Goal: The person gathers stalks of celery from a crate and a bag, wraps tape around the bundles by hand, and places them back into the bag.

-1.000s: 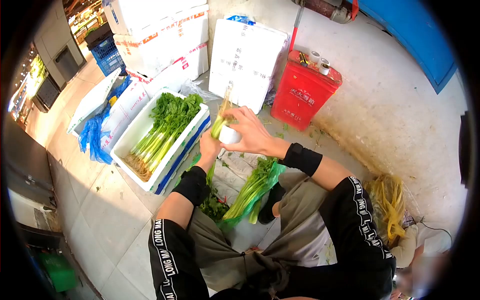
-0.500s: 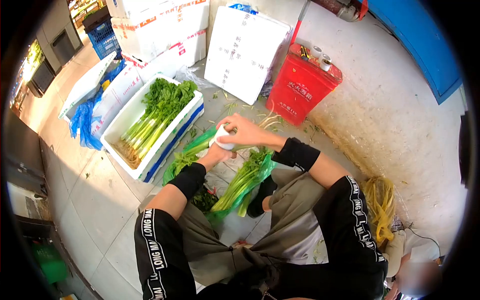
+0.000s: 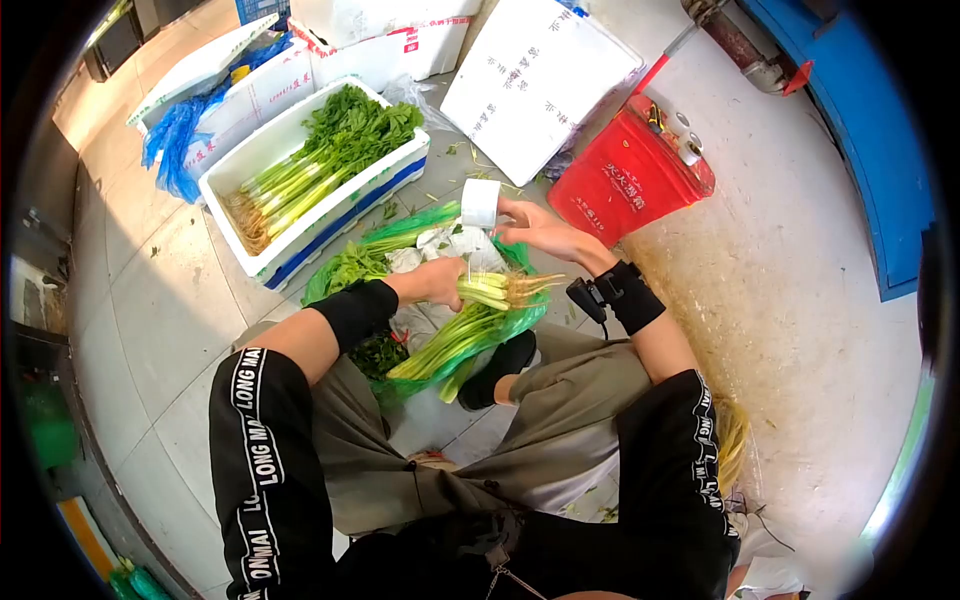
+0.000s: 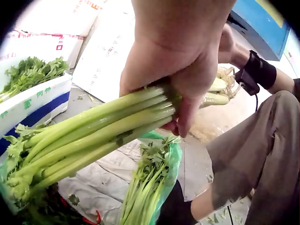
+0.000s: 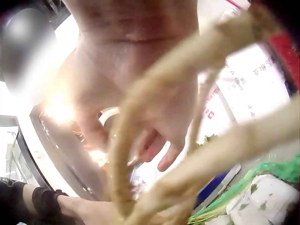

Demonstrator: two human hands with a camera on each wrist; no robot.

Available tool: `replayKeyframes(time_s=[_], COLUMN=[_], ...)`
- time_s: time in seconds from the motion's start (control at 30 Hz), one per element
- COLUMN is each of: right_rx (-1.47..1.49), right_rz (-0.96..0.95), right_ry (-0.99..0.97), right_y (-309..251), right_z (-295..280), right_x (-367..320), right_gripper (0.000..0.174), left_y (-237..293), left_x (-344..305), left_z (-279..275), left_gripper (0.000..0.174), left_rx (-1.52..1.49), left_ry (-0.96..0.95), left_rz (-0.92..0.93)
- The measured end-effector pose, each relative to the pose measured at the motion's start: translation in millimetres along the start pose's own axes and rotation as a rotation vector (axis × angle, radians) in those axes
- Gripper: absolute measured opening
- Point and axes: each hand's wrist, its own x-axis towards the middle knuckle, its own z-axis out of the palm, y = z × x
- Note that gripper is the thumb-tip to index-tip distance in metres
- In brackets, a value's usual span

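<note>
My left hand (image 3: 432, 282) grips a bunch of celery (image 3: 485, 292) around its stalks, above the plastic bag on the floor. The pale roots point right and the leafy ends left. In the left wrist view, the celery stalks (image 4: 98, 126) run out below the palm. A white roll of tape (image 3: 480, 203) is held by the fingers of my right hand (image 3: 545, 235), just beyond the bunch. Blurred celery roots (image 5: 164, 79) cross close in front of the right wrist camera. Behind them, the right hand's fingers (image 5: 171, 157) are bent and only part of the roll shows.
More celery (image 3: 450, 350) lies in a green plastic bag (image 3: 525, 315) between the feet. To the left stands a white foam box (image 3: 400, 165) of celery. A red bin-like box (image 3: 625, 175) with tape rolls on top and a white foam panel (image 3: 535, 85) stand ahead.
The celery bunch has swung from roots pointing forward to roots pointing right. My right hand and the tape roll have moved away from my left hand. The head view has shifted.
</note>
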Motion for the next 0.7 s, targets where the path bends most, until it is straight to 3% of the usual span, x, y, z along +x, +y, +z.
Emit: replayKeyframes(time_s=[0.1, 0.2, 0.27, 0.3, 0.37, 0.43, 0.47, 0.53, 0.63, 0.7], right_rx=[-0.076, -0.174, 0.213, 0.202, -0.37, -0.252, -0.325, -0.398, -0.561, -0.637], right_rz=[-0.039, 0.076, 0.078, 0.072, -0.084, -0.15, -0.133, -0.091, -0.102, -0.139], right_ry=[0.035, 0.106, 0.172, 0.171, 0.475, 0.481, 0.554, 0.631, 0.706, 0.687], right_y=[39.9, 54.4, 58.4, 50.3, 36.7, 30.1, 35.2, 44.9, 44.1, 35.6], right_z=[-5.9, -2.8, 8.3, 21.0, 50.9, 57.6, 58.4, 56.1, 59.9, 66.2], right_x=[1.7, 4.6, -1.1, 0.5, 14.2, 22.3, 26.9, 35.8, 39.9, 35.7], right_gripper=[0.057, 0.049, 0.046, 0.046, 0.045, 0.052, 0.059, 0.078, 0.07, 0.065], left_y=[16.6, 26.8, 35.5, 37.3, 29.2, 23.7, 25.7, 17.9, 13.4, 18.2], left_x=[-19.7, -33.8, -42.3, -44.6, -41.3, -39.9, -40.3, -35.8, -29.7, -35.6], left_z=[-20.2, -55.5, -76.0, -83.3, -88.9, -98.0, -104.7, -108.4, -111.0, -115.1], left_gripper=[0.038, 0.03, 0.028, 0.026, 0.027, 0.035, 0.036, 0.036, 0.033, 0.033], left_rx=[-0.152, -0.211, -0.206, -0.211, -0.22, -0.416, -0.462, -0.476, -0.449, -0.583], left_ry=[-0.035, -0.056, -0.03, -0.005, 0.061, 0.161, 0.189, 0.214, 0.301, 0.463], left_rz=[0.134, 0.109, 0.065, 0.022, 0.0, -0.043, -0.139, -0.151, -0.188, -0.247])
